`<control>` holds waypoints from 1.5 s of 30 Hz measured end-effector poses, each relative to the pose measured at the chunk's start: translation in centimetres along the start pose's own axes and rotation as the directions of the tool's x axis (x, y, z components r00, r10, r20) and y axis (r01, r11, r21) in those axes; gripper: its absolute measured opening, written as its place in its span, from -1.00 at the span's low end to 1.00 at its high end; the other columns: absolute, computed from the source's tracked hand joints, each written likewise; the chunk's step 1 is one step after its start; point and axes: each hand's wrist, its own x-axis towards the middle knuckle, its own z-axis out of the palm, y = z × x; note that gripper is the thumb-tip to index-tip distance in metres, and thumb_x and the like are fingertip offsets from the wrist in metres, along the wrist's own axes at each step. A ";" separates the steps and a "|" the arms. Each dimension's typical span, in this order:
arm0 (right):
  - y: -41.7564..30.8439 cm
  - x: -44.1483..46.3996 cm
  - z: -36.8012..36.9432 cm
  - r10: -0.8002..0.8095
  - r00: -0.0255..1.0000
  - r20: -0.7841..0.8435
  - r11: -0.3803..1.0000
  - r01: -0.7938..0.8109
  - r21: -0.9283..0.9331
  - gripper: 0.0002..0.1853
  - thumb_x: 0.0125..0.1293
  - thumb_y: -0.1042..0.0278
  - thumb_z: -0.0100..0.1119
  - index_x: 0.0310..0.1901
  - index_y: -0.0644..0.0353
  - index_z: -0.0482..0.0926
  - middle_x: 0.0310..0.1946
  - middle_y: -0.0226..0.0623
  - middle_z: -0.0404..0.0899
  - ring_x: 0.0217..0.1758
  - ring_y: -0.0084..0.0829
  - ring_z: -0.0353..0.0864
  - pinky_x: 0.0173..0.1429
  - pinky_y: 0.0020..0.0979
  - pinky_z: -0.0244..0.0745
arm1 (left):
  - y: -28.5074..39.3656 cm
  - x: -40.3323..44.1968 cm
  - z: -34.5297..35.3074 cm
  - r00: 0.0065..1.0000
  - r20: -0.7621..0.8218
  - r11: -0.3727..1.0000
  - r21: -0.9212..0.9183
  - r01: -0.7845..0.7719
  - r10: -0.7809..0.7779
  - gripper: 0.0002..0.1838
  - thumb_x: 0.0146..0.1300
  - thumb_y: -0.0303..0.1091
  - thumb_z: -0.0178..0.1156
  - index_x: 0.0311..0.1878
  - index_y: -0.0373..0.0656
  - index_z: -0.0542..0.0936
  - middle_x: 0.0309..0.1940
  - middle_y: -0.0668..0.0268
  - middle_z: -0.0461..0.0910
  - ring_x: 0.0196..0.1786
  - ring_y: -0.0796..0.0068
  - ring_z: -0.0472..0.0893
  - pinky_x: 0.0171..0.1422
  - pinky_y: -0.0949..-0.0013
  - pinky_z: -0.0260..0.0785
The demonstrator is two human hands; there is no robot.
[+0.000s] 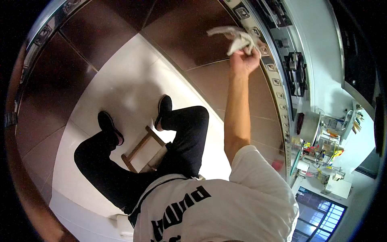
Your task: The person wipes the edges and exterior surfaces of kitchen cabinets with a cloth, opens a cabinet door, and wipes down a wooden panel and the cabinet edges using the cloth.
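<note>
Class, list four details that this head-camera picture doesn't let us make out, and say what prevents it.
All in the head view:
- Cloth: weave and edges lost to blur.
- Right hand: fingertips partly hidden by the cloth.
- Shirt: lower lettering cut off by the bottom edge.
- Stool: rear part hidden by the trousers and shirt.
</note>
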 end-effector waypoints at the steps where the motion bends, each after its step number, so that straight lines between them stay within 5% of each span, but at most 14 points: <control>1: -0.6 0.0 -0.7 -0.019 0.999 0.043 1.000 0.020 -0.023 -0.87 0.03 0.38 0.00 -0.36 0.19 0.43 -0.54 -0.35 0.42 -0.57 -0.52 0.34 -0.41 -0.53 0.32 | -0.1 0.0 0.0 1.000 0.014 1.000 0.019 0.014 -0.014 -0.54 0.11 0.01 0.07 -0.60 -0.21 0.67 -0.70 0.06 0.56 -0.64 0.01 0.56 -0.55 0.03 0.36; 7: -1.1 1.3 -2.4 0.034 0.975 0.219 0.995 -0.053 0.081 -0.92 0.00 0.37 0.04 -0.46 0.15 0.41 -0.55 -0.33 0.44 -0.62 -0.50 0.29 -0.39 -0.46 0.34 | 0.3 -0.2 -0.3 0.998 0.044 0.998 0.040 0.052 -0.054 -0.52 0.12 0.03 0.06 -0.56 -0.21 0.68 -0.66 0.02 0.57 -0.59 -0.03 0.58 -0.51 0.00 0.38; 9: 0.1 2.0 -3.0 0.194 0.902 0.385 0.955 -0.264 0.138 -0.91 0.03 0.34 0.04 -0.48 0.14 0.40 -0.56 -0.32 0.41 -0.62 -0.50 0.25 -0.43 -0.45 0.29 | 0.0 -0.2 0.1 0.999 0.018 0.998 0.049 0.031 -0.032 -0.52 0.12 0.04 0.06 -0.56 -0.21 0.67 -0.66 0.02 0.58 -0.59 -0.03 0.58 -0.51 0.00 0.38; 11: 2.7 0.0 0.5 0.057 0.989 0.138 0.986 -0.077 0.145 -0.91 0.10 0.36 -0.03 -0.40 0.16 0.41 -0.55 -0.35 0.37 -0.61 -0.54 0.22 -0.42 -0.41 0.35 | -0.2 -0.3 0.1 1.000 -0.010 0.998 0.059 0.006 -0.005 -0.52 0.12 0.04 0.05 -0.57 -0.20 0.67 -0.65 0.02 0.58 -0.58 -0.04 0.58 -0.51 -0.01 0.38; 13: 3.4 0.4 1.2 0.063 0.953 0.297 0.985 -0.107 0.136 -0.89 0.13 0.37 -0.06 -0.35 0.18 0.42 -0.54 -0.34 0.38 -0.60 -0.55 0.25 -0.41 -0.39 0.39 | -0.1 -0.1 0.0 0.999 -0.024 0.998 0.063 -0.024 0.026 -0.52 0.12 0.04 0.06 -0.57 -0.20 0.67 -0.65 0.03 0.59 -0.58 -0.04 0.58 -0.50 -0.01 0.39; 15: 4.9 -1.3 5.1 0.090 0.996 0.002 0.994 -0.090 0.060 -0.97 0.06 0.46 -0.01 -0.47 0.13 0.43 -0.64 -0.45 0.34 -0.67 -0.61 0.24 -0.56 -0.64 0.19 | -0.2 0.0 0.1 1.000 0.002 0.998 0.068 -0.009 0.008 -0.53 0.12 0.03 0.06 -0.57 -0.19 0.67 -0.64 0.03 0.59 -0.57 -0.04 0.58 -0.49 0.00 0.40; 18: 5.2 1.9 4.5 0.176 0.968 0.181 0.976 -0.196 0.100 -0.97 0.11 0.51 -0.03 -0.44 0.18 0.40 -0.63 -0.41 0.35 -0.65 -0.58 0.33 -0.56 -0.58 0.31 | 0.2 0.0 0.0 0.999 0.029 0.998 0.061 0.030 -0.031 -0.55 0.12 0.01 0.07 -0.55 -0.20 0.69 -0.63 0.03 0.59 -0.57 -0.04 0.59 -0.48 0.00 0.41; 22: 3.4 1.7 3.1 0.116 0.993 0.014 0.993 -0.116 -0.011 -0.96 0.12 0.57 -0.07 -0.44 0.21 0.36 -0.62 -0.43 0.34 -0.63 -0.55 0.32 -0.53 -0.55 0.33 | -0.2 0.1 0.3 1.000 0.009 0.998 0.062 0.023 -0.024 -0.56 0.11 -0.01 0.07 -0.49 -0.22 0.70 -0.61 0.01 0.60 -0.55 -0.03 0.60 -0.46 -0.01 0.41; 24: 0.4 1.9 0.5 0.171 0.981 0.093 0.985 -0.171 -0.002 -0.93 0.09 0.59 -0.07 -0.46 0.19 0.34 -0.62 -0.42 0.31 -0.66 -0.56 0.26 -0.45 -0.55 0.34 | -0.2 0.2 0.2 0.999 0.036 0.999 0.016 0.033 -0.034 -0.56 0.12 -0.02 0.07 -0.49 -0.23 0.70 -0.61 0.00 0.60 -0.54 -0.04 0.60 -0.45 -0.02 0.41; 26: -1.7 0.0 -0.1 0.037 0.999 -0.013 0.999 -0.037 -0.011 -0.92 0.07 0.58 -0.07 -0.49 0.18 0.33 -0.62 -0.42 0.32 -0.66 -0.57 0.25 -0.47 -0.57 0.29 | 0.0 0.1 0.1 0.997 0.063 0.998 -0.025 0.049 -0.048 -0.55 0.12 -0.02 0.07 -0.49 -0.25 0.70 -0.61 -0.01 0.60 -0.54 -0.04 0.61 -0.44 -0.02 0.42; 35: -0.1 0.7 0.1 0.074 0.992 0.103 0.993 -0.064 -0.095 -0.93 0.11 0.53 -0.11 -0.50 0.20 0.35 -0.63 -0.39 0.33 -0.65 -0.55 0.24 -0.53 -0.53 0.23 | 0.6 0.1 -0.7 0.991 0.099 0.996 0.025 0.082 -0.084 -0.53 0.13 -0.01 0.04 -0.54 -0.24 0.68 -0.65 -0.03 0.57 -0.56 -0.04 0.59 -0.47 0.00 0.40; 38: 2.8 1.8 2.5 0.143 0.987 0.078 0.971 -0.125 -0.206 -0.92 0.19 0.52 -0.14 -0.42 0.26 0.36 -0.62 -0.34 0.34 -0.63 -0.52 0.30 -0.52 -0.52 0.31 | -0.7 -0.2 0.5 0.990 0.117 0.996 0.031 0.078 -0.082 -0.67 0.17 -0.08 0.01 -0.30 -0.18 0.54 -0.41 -0.01 0.50 -0.36 -0.01 0.55 -0.29 0.07 0.39; 40: 5.4 3.8 3.7 0.090 0.994 0.067 0.992 -0.083 -0.100 -0.90 0.22 0.52 -0.17 -0.38 0.31 0.37 -0.61 -0.31 0.36 -0.65 -0.47 0.33 -0.54 -0.54 0.36 | -2.3 -0.6 2.4 0.987 0.146 0.998 0.008 0.065 -0.065 -0.70 0.20 -0.13 -0.02 -0.15 -0.14 0.44 -0.26 0.00 0.45 -0.23 0.01 0.52 -0.17 0.11 0.38; 45: 10.9 7.6 5.5 0.277 0.933 0.230 0.951 -0.232 -0.205 -0.90 0.26 0.52 -0.15 -0.29 0.30 0.40 -0.53 -0.30 0.42 -0.56 -0.48 0.37 -0.43 -0.45 0.27 | -9.0 -2.4 9.6 0.974 0.218 0.998 -0.051 -0.046 0.056 -0.54 0.27 -0.26 -0.08 0.25 -0.04 0.19 0.14 0.03 0.34 0.11 0.06 0.45 0.13 0.22 0.36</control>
